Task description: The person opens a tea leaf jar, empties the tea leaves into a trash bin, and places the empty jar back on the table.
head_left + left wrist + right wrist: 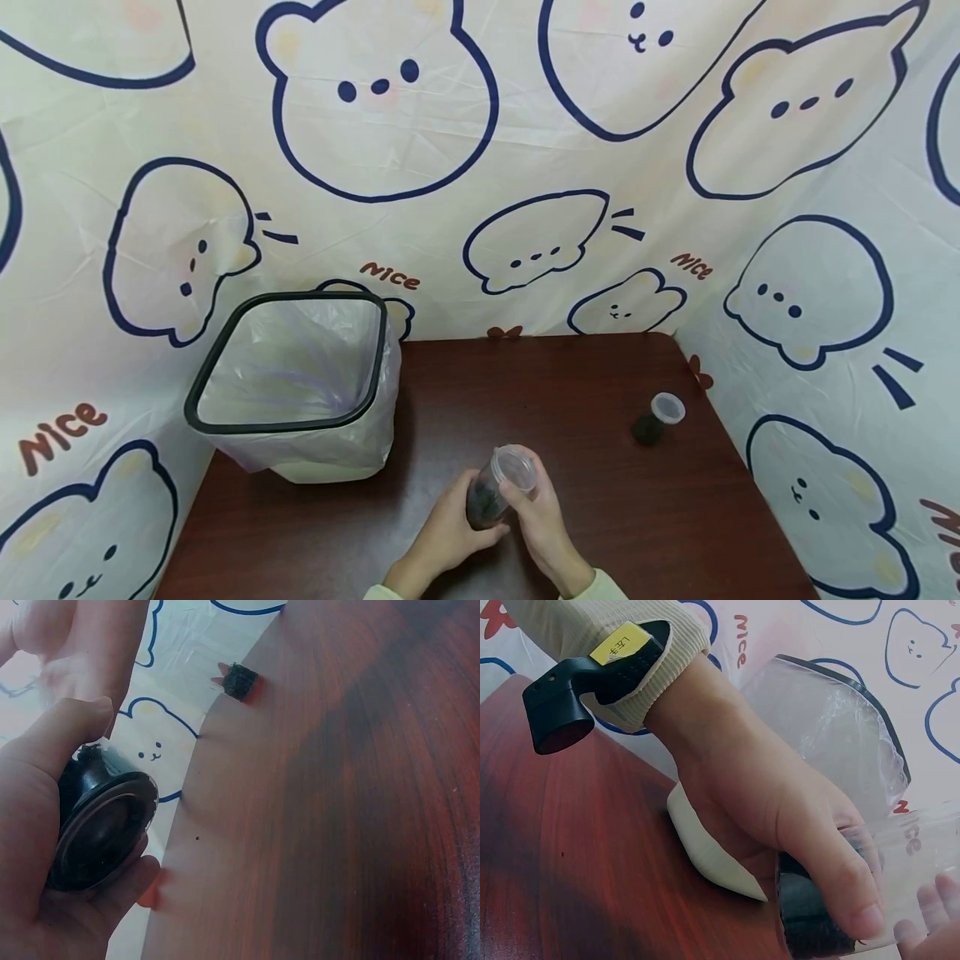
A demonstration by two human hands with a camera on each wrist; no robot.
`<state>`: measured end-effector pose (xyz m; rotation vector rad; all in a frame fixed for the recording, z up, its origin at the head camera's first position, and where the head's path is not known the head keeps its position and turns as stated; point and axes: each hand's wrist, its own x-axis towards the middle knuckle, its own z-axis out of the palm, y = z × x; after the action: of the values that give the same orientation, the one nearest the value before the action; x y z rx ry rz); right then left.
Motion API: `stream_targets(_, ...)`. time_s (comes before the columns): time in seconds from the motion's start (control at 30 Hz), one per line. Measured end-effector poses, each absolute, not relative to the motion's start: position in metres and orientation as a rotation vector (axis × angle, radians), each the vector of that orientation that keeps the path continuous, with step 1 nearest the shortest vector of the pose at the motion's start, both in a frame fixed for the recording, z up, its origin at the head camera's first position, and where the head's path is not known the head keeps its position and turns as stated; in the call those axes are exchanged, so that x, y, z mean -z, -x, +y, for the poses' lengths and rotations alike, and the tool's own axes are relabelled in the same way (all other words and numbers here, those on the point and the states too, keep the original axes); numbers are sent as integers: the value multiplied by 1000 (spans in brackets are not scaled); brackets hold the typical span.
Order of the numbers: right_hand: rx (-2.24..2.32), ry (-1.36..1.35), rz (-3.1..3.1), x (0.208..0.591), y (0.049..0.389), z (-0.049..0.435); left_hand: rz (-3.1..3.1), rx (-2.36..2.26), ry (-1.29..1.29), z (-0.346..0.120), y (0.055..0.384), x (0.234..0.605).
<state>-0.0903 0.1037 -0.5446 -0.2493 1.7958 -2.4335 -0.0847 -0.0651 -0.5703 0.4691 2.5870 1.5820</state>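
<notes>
I'm looking at a glossy reddish-brown table (660, 517): on it stands the bag-lined bin (288, 428), and there, well right of the bin, a small dark-bottomed container (648, 429).

A: How is the head view lit?
B: Brightly and softly; the backdrop (420, 167) looks pale, with a soft shadow on the counter (615, 533) just right of the bin (285, 428).
A: And the wrist views?
B: Dimmer over the counter. In the left one, a dark band crosses it, and the container (101, 840) shows a near-black base.
A: Any glare?
B: Highlights streak the liner (825, 712) in the right wrist view, whose lower right corner looks hazy.
</notes>
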Motion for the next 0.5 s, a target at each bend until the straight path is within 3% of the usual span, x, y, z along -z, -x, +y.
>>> stream_targets(0.5, 2539, 389, 1704, 546, 90, 103, 2618, -1737, -442, -56, 80, 571)
